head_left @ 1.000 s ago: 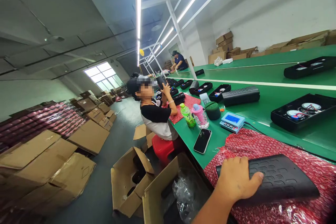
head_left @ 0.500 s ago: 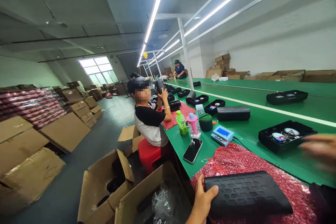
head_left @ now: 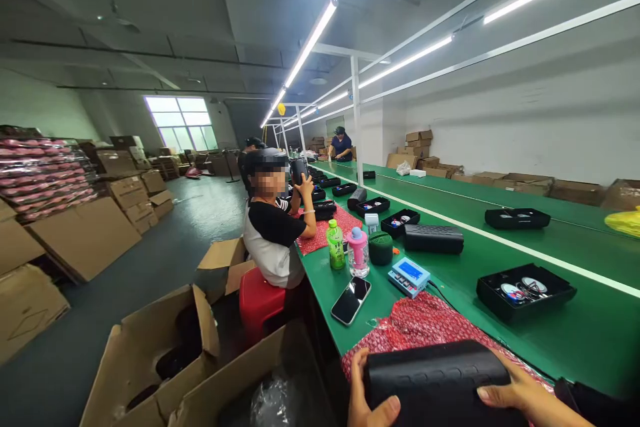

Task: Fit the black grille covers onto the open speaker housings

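Observation:
A black speaker casing (head_left: 435,380) with a raised pattern is at the bottom of the view, above red bubble wrap (head_left: 430,320). My left hand (head_left: 367,397) grips its left end, thumb in front. Around its right end is my right hand (head_left: 517,383), with the thumb pressed on the front face. Beyond the wrap lies a blue-screened device (head_left: 410,275) with a cable. An open black casing (head_left: 525,290) with two round speakers rests on the green table to the right. Another closed black casing (head_left: 434,239) lies farther back.
A phone (head_left: 351,300), green bottle (head_left: 336,245) and pink-lidded bottle (head_left: 357,252) stand near the table's left edge. A seated person (head_left: 275,227) holds a dark object. Open cartons (head_left: 150,353) sit on the floor at left. More black casings line the green table (head_left: 510,247).
My right hand has come from the right onto the casing, which is now held at both ends and has tilted. The camera view has shifted, bringing a yellow item in at right.

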{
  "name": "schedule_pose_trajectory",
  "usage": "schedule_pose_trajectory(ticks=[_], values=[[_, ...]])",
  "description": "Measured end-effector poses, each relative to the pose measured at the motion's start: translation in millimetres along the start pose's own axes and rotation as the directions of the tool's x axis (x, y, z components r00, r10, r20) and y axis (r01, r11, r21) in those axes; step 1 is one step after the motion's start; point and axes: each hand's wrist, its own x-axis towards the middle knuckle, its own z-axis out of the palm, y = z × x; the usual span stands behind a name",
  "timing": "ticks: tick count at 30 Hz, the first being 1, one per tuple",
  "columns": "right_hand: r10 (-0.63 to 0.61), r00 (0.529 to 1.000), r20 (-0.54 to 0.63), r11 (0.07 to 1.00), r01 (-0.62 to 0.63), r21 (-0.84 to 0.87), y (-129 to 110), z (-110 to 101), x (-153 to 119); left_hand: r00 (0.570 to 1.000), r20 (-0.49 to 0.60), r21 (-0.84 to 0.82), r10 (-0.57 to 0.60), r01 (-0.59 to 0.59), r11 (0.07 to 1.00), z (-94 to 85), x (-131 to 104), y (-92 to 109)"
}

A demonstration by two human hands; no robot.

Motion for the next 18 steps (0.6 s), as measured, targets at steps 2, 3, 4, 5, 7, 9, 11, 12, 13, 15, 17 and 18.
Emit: schedule_pose_trajectory(ticks=[2, 3, 4, 5, 7, 9, 11, 12, 13, 15, 17, 18], values=[[-0.119, 0.988, -0.101, 0.991, 0.112, -0.072, -31, 7, 1, 0.998, 0.023, -0.137, 0.056, -0.052, 0.989, 13.6, 19, 18], [-0.179, 0.973, -0.148, 0.978, 0.160, -0.132, -51, 12, 2, 0.995, 0.064, -0.203, 0.080, -0.065, 0.977, 22.0, 32, 29], [-0.241, 0.952, -0.187, 0.957, 0.200, -0.210, -73, 17, 2, 0.983, 0.151, -0.303, 0.103, -0.053, 0.952, 31.3, 46, 40], [-0.303, 0.930, -0.210, 0.924, 0.233, -0.303, -98, 22, 2, 0.968, 0.197, -0.400, 0.157, -0.067, 0.914, 41.6, 61, 51], [-0.464, 0.856, -0.227, 0.810, 0.306, -0.500, -147, 31, 0, 0.950, 0.223, -0.475, 0.218, -0.089, 0.875, 64.0, 92, 69], [-0.618, 0.756, -0.215, 0.673, 0.368, -0.642, -193, 39, -3, 0.931, 0.265, -0.520, 0.252, -0.081, 0.850, 87.5, 116, 85], [-0.703, 0.687, -0.186, 0.572, 0.390, -0.721, -230, 45, -8, 0.909, 0.303, -0.556, 0.287, -0.076, 0.827, 110.1, 130, 96], [-0.718, 0.672, -0.180, 0.548, 0.386, -0.742, -244, 47, -10, 0.899, 0.312, -0.578, 0.308, -0.077, 0.812, 120.6, 133, 100], [-0.725, 0.664, -0.183, 0.535, 0.375, -0.757, -256, 49, -12, 0.891, 0.314, -0.603, 0.328, -0.080, 0.794, 130.3, 134, 103], [-0.727, 0.658, -0.195, 0.521, 0.344, -0.781, -273, 51, -17, 0.882, 0.297, -0.662, 0.366, -0.086, 0.744, 146.7, 133, 105], [-0.730, 0.660, -0.177, 0.483, 0.315, -0.817, -281, 51, -21, 0.878, 0.266, -0.723, 0.397, -0.091, 0.685, 158.8, 130, 103], [-0.731, 0.665, -0.155, 0.450, 0.298, -0.842, -283, 50, -23, 0.877, 0.251, -0.747, 0.410, -0.094, 0.658, 163.5, 128, 100]])
